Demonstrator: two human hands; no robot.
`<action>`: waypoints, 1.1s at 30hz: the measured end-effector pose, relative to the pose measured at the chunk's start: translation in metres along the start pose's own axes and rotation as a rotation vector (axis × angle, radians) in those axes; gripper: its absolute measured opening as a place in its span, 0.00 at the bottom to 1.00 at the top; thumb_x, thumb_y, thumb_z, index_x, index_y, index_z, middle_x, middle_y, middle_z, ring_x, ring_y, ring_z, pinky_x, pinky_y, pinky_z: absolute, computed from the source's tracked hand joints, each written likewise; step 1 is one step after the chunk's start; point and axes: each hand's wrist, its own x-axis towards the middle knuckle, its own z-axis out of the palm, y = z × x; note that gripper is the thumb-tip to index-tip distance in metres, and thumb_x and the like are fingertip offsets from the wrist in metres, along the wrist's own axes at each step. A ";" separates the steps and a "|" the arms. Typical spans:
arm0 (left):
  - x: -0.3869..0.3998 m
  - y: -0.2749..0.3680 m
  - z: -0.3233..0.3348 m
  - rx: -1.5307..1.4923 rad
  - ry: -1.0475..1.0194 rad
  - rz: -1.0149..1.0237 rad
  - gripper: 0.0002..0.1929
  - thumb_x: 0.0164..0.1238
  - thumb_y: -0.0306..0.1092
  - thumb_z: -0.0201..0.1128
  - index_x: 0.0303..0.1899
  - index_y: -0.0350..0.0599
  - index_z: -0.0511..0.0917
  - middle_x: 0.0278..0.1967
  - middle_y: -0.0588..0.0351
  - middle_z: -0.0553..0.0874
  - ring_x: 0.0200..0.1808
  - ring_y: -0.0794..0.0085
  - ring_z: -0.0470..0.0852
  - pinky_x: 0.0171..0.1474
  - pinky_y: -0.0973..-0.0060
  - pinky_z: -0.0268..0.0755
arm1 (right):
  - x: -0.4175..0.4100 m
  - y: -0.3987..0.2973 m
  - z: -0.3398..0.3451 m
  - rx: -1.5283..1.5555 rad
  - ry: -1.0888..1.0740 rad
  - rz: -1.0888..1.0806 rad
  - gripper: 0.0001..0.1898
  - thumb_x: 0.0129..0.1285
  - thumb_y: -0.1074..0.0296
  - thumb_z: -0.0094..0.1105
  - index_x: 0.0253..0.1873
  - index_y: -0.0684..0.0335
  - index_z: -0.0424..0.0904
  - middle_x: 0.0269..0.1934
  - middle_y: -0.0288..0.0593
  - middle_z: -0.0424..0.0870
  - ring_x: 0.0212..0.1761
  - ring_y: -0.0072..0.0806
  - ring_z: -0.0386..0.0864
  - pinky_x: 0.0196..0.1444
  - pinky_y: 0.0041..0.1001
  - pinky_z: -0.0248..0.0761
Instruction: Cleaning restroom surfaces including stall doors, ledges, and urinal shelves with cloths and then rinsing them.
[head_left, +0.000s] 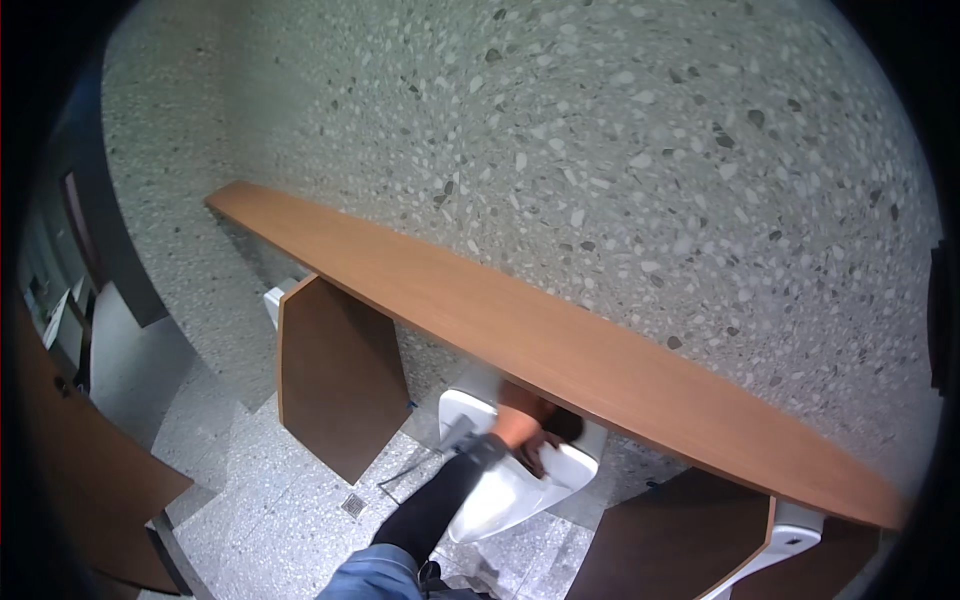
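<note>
My left hand (519, 427) reaches into the bowl of a white ceramic urinal (495, 510), below a wooden ledge (555, 330). The hand is blurred and partly hidden under the ledge, so whether it grips anything is unclear. A dark sleeve (427, 510) and a blue denim cuff cover the arm, with a grey band at the wrist. Dark finger-like shapes show inside the bowl near its front rim. Beside the wrist, a blurred grey item (459, 431) lies over the rim's left part. My right hand is out of view.
Brown partition panels stand left (337, 382) and right (675, 532) of the urinal. Another urinal (795, 534) shows at the right. A square floor drain (354, 505) lies in the speckled floor. At the far left are a brown panel (112, 480) and a passage.
</note>
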 end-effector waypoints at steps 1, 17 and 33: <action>0.004 -0.032 -0.014 -0.197 0.086 -0.153 0.19 0.58 0.44 0.64 0.46 0.42 0.82 0.44 0.43 0.84 0.49 0.47 0.82 0.51 0.56 0.73 | -0.015 -0.004 0.001 0.019 0.035 0.000 0.23 0.72 0.56 0.52 0.63 0.66 0.71 0.53 0.51 0.79 0.52 0.39 0.79 0.57 0.35 0.73; -0.317 -0.170 -0.107 -1.356 0.140 -1.577 0.14 0.76 0.41 0.53 0.51 0.41 0.77 0.42 0.51 0.84 0.38 0.64 0.85 0.41 0.62 0.82 | -0.116 -0.222 0.405 -0.491 -0.422 -1.454 0.16 0.57 0.66 0.67 0.49 0.62 0.78 0.38 0.49 0.79 0.40 0.46 0.78 0.45 0.42 0.72; -0.238 -0.258 -0.364 -1.284 0.768 -1.031 0.23 0.74 0.47 0.58 0.63 0.47 0.71 0.57 0.56 0.79 0.55 0.65 0.80 0.62 0.62 0.72 | 0.112 -0.190 0.325 -0.571 -0.291 -0.795 0.23 0.72 0.49 0.51 0.49 0.68 0.81 0.42 0.53 0.86 0.46 0.45 0.83 0.47 0.42 0.74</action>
